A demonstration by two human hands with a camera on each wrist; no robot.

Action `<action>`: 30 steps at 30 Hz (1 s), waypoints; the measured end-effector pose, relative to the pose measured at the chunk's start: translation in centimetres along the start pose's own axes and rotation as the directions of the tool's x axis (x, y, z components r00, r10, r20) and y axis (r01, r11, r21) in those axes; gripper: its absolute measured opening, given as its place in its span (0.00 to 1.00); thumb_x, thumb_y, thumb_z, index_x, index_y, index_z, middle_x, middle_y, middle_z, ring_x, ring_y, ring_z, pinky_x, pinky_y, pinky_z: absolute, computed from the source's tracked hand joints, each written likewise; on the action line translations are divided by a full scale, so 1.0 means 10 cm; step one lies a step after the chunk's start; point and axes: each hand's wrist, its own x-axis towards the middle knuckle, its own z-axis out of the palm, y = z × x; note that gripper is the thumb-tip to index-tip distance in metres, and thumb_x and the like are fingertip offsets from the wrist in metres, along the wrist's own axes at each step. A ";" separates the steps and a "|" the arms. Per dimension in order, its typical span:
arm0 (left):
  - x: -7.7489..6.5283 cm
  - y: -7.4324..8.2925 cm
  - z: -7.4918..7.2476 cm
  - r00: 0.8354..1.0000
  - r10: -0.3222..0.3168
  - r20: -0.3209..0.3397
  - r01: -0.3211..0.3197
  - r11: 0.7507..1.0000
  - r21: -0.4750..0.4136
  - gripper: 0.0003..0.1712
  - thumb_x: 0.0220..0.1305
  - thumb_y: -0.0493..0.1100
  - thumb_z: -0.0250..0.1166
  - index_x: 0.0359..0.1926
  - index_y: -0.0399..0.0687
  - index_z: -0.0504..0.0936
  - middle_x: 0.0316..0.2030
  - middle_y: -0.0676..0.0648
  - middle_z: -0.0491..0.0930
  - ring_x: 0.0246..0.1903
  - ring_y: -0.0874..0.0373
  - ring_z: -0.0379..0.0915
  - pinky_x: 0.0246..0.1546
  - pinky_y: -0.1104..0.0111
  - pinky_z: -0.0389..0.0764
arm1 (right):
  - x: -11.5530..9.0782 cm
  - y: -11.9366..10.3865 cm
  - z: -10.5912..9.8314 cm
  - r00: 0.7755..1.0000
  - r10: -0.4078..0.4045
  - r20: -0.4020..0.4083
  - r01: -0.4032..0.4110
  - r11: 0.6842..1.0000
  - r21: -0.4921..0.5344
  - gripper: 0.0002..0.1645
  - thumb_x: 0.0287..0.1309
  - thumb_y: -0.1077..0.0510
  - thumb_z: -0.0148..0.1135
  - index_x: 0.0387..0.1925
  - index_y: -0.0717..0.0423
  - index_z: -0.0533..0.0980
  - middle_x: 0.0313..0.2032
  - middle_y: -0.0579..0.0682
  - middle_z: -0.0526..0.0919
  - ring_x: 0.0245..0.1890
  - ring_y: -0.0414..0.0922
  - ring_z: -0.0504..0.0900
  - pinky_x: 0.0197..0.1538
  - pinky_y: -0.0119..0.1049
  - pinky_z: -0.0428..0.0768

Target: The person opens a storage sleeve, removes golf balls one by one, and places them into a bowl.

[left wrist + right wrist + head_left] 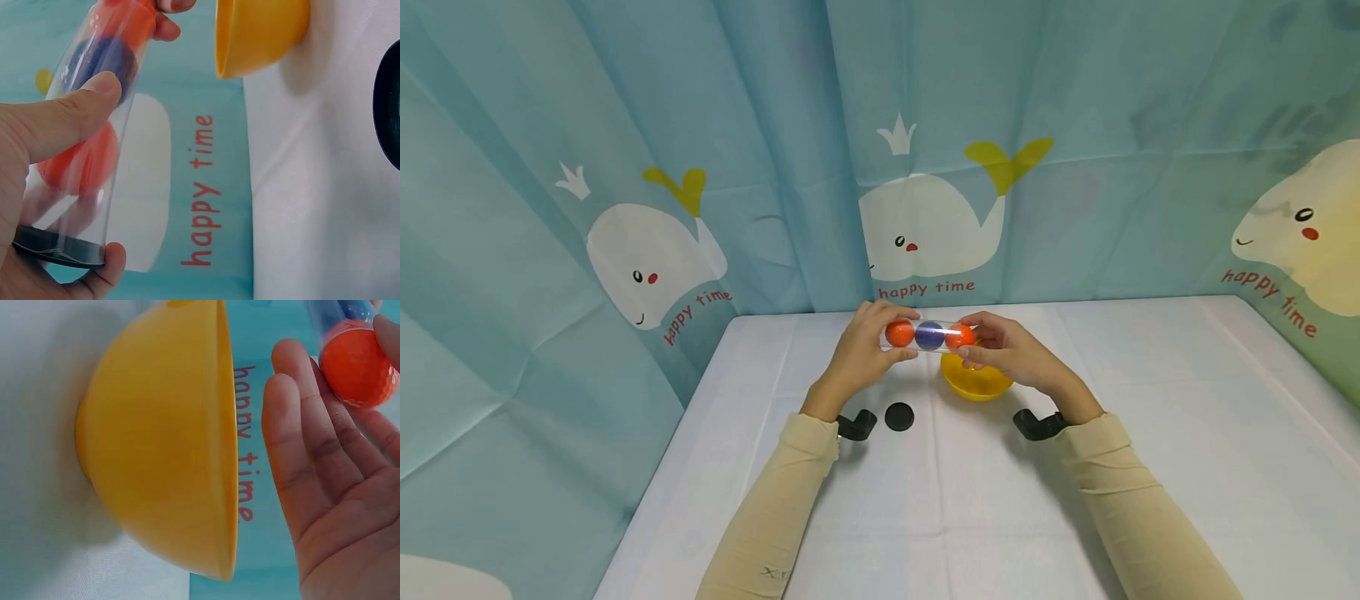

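Observation:
My left hand [861,346] grips a clear tube [115,181] lying nearly level above the table, its thumb along the side. A black base [59,247] closes the tube's left end. Inside, an orange ball [899,333] and a dark blue ball [929,335] sit in a row. At the tube's right end a second orange ball [357,367] bulges out of the mouth. My right hand [1018,354] pinches that ball, with the thumb on it and the lower fingers stretched out. Just below the right hand stands a yellow bowl [973,383].
A round black cap [899,417] lies on the white table [970,517], below the left hand. Black wrist camera mounts [1036,425] jut inward from both wrists. A blue curtain [790,208] with whale prints hangs behind and left of the table.

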 end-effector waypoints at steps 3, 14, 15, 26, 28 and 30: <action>0.00 -0.01 0.00 1.000 -0.010 -0.006 0.010 1.000 -0.007 0.29 0.54 0.43 0.80 0.58 0.55 0.83 0.55 0.51 0.80 0.54 0.53 0.69 0.56 0.56 0.78 | 0.00 -0.01 0.00 1.000 0.015 -0.015 -0.016 1.000 -0.011 0.27 0.67 0.53 0.67 0.63 0.57 0.72 0.53 0.59 0.84 0.48 0.51 0.86 0.50 0.34 0.86; 0.01 -0.07 0.01 1.000 -0.020 -0.013 0.019 0.999 -0.038 0.28 0.55 0.43 0.80 0.57 0.54 0.83 0.55 0.50 0.80 0.57 0.48 0.70 0.59 0.53 0.76 | 0.00 0.00 -0.02 0.999 0.026 -0.040 -0.027 0.999 -0.029 0.28 0.68 0.52 0.67 0.64 0.59 0.72 0.54 0.62 0.85 0.45 0.51 0.86 0.50 0.34 0.86; 0.01 -0.07 0.01 1.000 -0.018 -0.015 0.018 0.999 -0.044 0.28 0.55 0.42 0.80 0.57 0.54 0.83 0.55 0.50 0.81 0.57 0.47 0.70 0.59 0.53 0.76 | 0.00 0.00 -0.02 0.999 0.030 -0.040 -0.031 0.999 -0.029 0.28 0.68 0.52 0.67 0.64 0.59 0.72 0.54 0.62 0.85 0.46 0.51 0.86 0.50 0.35 0.86; 0.01 -0.08 0.01 1.000 -0.028 -0.014 0.027 0.999 -0.033 0.29 0.54 0.44 0.80 0.58 0.55 0.82 0.56 0.51 0.81 0.57 0.51 0.69 0.61 0.54 0.76 | 0.01 0.01 -0.03 0.999 0.019 -0.036 -0.018 1.000 0.005 0.25 0.67 0.56 0.67 0.62 0.59 0.72 0.53 0.62 0.84 0.47 0.52 0.85 0.51 0.37 0.86; 0.02 -0.09 0.01 1.000 -0.025 -0.016 0.025 0.999 -0.032 0.29 0.54 0.45 0.80 0.58 0.55 0.83 0.56 0.51 0.81 0.57 0.51 0.69 0.60 0.54 0.76 | 0.01 0.02 -0.03 0.999 0.018 -0.040 -0.017 1.000 0.011 0.25 0.67 0.56 0.67 0.61 0.58 0.72 0.53 0.62 0.84 0.47 0.51 0.85 0.50 0.36 0.86; 0.02 -0.09 0.01 1.000 -0.022 -0.018 0.021 0.999 -0.033 0.29 0.54 0.45 0.80 0.58 0.55 0.83 0.56 0.51 0.81 0.57 0.52 0.69 0.60 0.54 0.76 | 0.01 0.03 -0.03 0.999 0.018 -0.045 -0.017 1.000 0.011 0.25 0.67 0.55 0.67 0.61 0.58 0.72 0.53 0.61 0.84 0.48 0.51 0.85 0.50 0.34 0.86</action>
